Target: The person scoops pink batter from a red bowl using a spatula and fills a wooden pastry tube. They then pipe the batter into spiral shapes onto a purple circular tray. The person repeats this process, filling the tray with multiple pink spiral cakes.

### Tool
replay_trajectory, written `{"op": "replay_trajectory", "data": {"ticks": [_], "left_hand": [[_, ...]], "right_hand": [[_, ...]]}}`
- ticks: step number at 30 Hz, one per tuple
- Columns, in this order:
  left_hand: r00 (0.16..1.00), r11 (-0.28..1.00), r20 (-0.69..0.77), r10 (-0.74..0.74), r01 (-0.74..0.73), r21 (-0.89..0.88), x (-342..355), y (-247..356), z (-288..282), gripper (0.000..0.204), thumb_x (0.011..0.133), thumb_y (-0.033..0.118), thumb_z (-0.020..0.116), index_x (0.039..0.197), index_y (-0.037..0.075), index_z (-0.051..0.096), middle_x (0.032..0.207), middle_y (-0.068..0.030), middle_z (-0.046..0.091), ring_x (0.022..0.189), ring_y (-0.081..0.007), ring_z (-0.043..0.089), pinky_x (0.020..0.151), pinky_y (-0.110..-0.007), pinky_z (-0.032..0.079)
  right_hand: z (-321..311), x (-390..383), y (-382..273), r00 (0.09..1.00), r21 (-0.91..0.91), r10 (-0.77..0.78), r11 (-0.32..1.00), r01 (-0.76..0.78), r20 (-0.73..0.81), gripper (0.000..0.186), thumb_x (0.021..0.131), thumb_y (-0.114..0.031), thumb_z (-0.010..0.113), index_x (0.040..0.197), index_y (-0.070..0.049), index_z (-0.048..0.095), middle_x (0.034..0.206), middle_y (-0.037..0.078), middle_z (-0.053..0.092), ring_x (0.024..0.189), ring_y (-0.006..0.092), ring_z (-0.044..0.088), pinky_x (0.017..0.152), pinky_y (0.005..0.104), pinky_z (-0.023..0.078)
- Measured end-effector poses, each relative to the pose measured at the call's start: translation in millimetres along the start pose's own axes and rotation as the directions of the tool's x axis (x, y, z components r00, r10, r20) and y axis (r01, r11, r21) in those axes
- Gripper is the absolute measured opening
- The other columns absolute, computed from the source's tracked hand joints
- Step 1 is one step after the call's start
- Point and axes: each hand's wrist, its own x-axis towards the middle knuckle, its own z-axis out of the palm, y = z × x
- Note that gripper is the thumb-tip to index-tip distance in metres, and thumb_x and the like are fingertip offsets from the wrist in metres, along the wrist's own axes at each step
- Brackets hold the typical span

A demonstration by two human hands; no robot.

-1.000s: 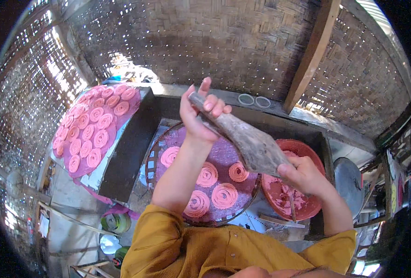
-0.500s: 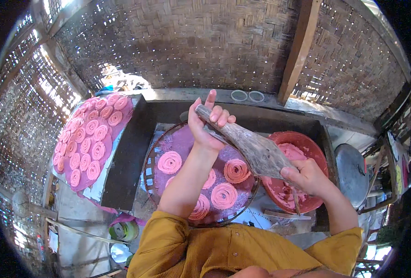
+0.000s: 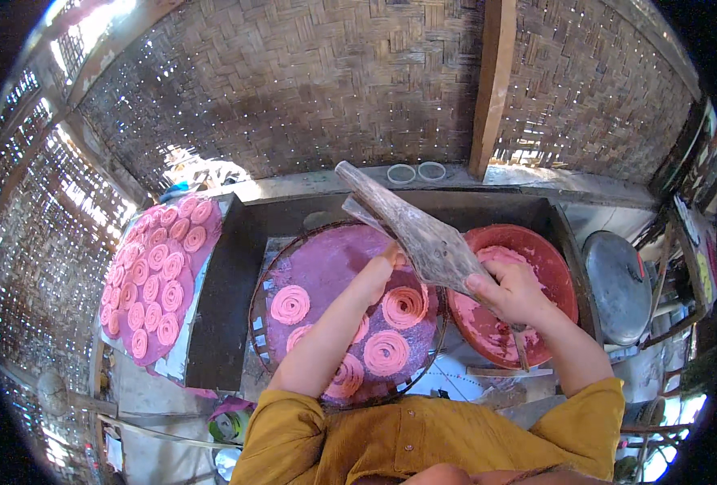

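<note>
We see the right hand [image 3: 522, 293] closed on the broad lower end of a weathered wooden tool [image 3: 427, 236], thumb on top, its other fingers curled beneath and largely hidden. From that thumb the tool slants up and leftward past the left hand [image 3: 391, 255], ending in two arms, the lower partly covered. We make out only a little of the left hand below the wood; its fingers are out of sight, so we cannot tell whether they are spread, pressed together or pinching. Beneath them, pink coils [image 3: 387, 352] lie on a round tray [image 3: 326, 252], some blocked by the forearm. Below the right fingers sits a red basin [image 3: 566, 301] holding pink paste [image 3: 475, 319], partly hidden by the hand.
</note>
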Motion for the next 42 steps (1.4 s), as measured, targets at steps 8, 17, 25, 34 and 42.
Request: {"op": "replay_trajectory", "data": {"ticks": [8, 17, 25, 34, 42], "left_hand": [[0.998, 0.989, -0.055, 0.031, -0.023, 0.144, 20.8, -39.5, -22.1, 0.066, 0.090, 0.053, 0.018, 0.101, 0.005, 0.062, 0.089, -0.0112, 0.064, 0.088, -0.0239, 0.057, 0.088, -0.036, 0.038], [0.927, 0.607, -0.294, 0.234, 0.097, 0.789, 9.5, -50.1, -41.2, 0.057, 0.086, 0.053, 0.030, 0.077, 0.011, 0.069, 0.088, -0.0025, 0.065, 0.095, -0.0285, 0.052, 0.085, -0.044, 0.035], [0.927, 0.220, 0.038, 0.373, -0.128, 0.967, -13.4, -50.1, -36.5, 0.039, 0.085, 0.044, 0.043, 0.088, 0.014, 0.067, 0.115, -0.0053, 0.049, 0.103, -0.0296, 0.040, 0.087, -0.047, 0.028], [0.684, 0.165, 0.125, 0.719, -0.342, 0.925, -27.1, -19.7, -16.9, 0.033, 0.071, 0.029, 0.063, 0.097, 0.008, 0.060, 0.120, -0.0139, 0.045, 0.111, -0.0320, 0.039, 0.089, -0.044, 0.032], [0.320, 0.360, -0.251, 0.914, -0.351, 0.864, -111.7, -5.4, -49.3, 0.037, 0.073, 0.025, 0.061, 0.105, 0.007, 0.054, 0.097, -0.0154, 0.057, 0.081, -0.0260, 0.057, 0.064, -0.033, 0.046]], "right_hand": [[11.8, 10.7, 15.7, 0.998, 0.072, 0.040, 0.997, -0.037, -0.046, 0.053, 0.081, -0.049, 0.048, 0.089, 0.002, 0.060, 0.071, 0.023, 0.058, 0.071, 0.0352, 0.059, 0.062, 0.0418, 0.043], [10.4, 5.9, 23.9, 0.987, 0.140, -0.013, 0.990, 0.036, -0.161, 0.049, 0.082, -0.044, 0.048, 0.094, 0.002, 0.060, 0.075, 0.022, 0.059, 0.072, 0.0339, 0.059, 0.064, 0.0401, 0.043], [9.2, 1.2, 25.1, 0.991, 0.153, 0.021, 0.988, -0.001, -0.132, 0.048, 0.082, -0.043, 0.048, 0.095, 0.002, 0.059, 0.077, 0.022, 0.059, 0.075, 0.0345, 0.059, 0.066, 0.0402, 0.043], [36.0, -2.3, -4.8, 0.996, 0.320, 0.045, 0.947, -0.018, -0.076, 0.048, 0.085, -0.043, 0.045, 0.097, 0.001, 0.060, 0.086, 0.021, 0.061, 0.082, 0.0269, 0.060, 0.070, 0.0367, 0.045], [67.3, 15.9, 1.7, 0.889, -0.086, -0.459, 0.885, 0.458, 0.013, 0.028, 0.079, -0.028, 0.055, 0.093, -0.006, 0.062, 0.083, 0.012, 0.059, 0.084, 0.0296, 0.057, 0.073, 0.0370, 0.045]]}}
